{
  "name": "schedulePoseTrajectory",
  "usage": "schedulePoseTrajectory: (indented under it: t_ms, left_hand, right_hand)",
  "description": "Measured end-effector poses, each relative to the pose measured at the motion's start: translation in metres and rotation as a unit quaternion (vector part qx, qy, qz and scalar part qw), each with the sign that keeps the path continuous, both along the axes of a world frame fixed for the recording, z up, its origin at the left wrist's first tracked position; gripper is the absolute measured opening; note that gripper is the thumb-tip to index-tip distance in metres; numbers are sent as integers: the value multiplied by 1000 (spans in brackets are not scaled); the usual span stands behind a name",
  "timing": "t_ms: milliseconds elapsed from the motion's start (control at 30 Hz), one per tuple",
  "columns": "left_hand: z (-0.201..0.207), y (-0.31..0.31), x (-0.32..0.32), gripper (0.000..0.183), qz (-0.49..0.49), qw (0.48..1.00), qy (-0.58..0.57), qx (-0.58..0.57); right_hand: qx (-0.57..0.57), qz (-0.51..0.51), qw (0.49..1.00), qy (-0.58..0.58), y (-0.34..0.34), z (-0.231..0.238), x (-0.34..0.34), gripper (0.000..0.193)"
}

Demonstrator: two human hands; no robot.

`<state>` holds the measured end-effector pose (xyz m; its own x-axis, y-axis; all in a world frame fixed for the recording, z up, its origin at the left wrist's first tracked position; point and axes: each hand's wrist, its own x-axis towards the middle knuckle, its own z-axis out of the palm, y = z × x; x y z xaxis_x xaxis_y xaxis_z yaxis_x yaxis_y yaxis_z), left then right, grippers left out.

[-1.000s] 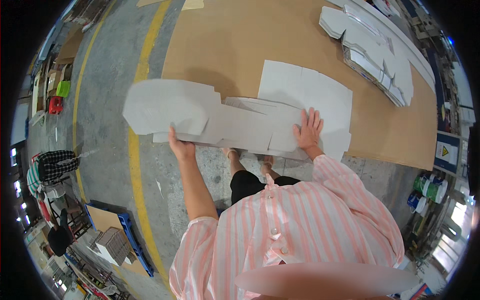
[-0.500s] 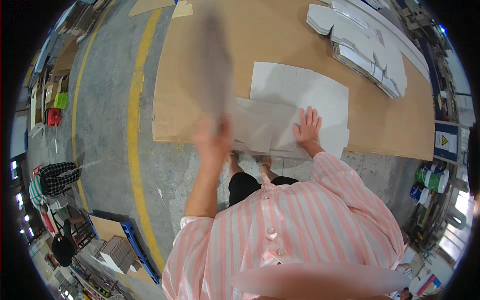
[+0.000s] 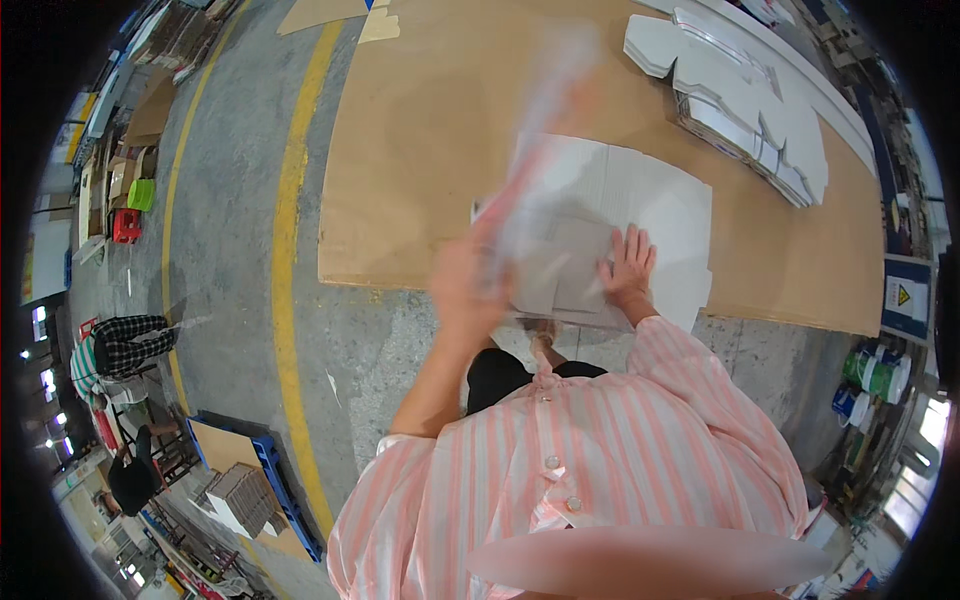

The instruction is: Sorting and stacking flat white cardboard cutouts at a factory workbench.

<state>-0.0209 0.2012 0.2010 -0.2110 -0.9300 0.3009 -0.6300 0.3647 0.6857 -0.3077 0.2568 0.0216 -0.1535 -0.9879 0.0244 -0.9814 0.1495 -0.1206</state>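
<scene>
1. Pos.: from my remote head-cam feed, the white cardboard sheet (image 3: 660, 195) lies on the brown board (image 3: 420, 170), at its near edge, partly overhanging. A greyish panel (image 3: 565, 260) lies flat over the sheet's near L part.
2. R hand (image 3: 628, 268): palm down, fingers slightly apart, pressed on the cardboard, clamped on nothing.
3. L hand (image 3: 470, 290): at the near L end of the raised panel (image 3: 530, 165); I can't tell if its fingers are closed on it.
4. Key relation: raised panel runs fwd from the L hand, long axis leaning R at the far end. L hand is nearer to it; R hand sits R of it, apart.
5. Vis. limits: L fingers and raised panel badly blurred, far end indistinct. Sheet part. hidden under panel and R hand.
</scene>
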Motion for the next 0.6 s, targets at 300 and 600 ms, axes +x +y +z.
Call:
schedulePoseTrajectory:
  t_ms: [300, 600]
  left_hand:
    - [-160, -52, 159, 37, 252, 594, 711, 280]
    - [-166, -50, 135, 32, 320, 889, 304, 119]
  right_hand:
    - [-19, -13, 1000, -5, -3, 7, -2, 66]
    - [6, -55, 998, -9, 3, 8, -14, 67]
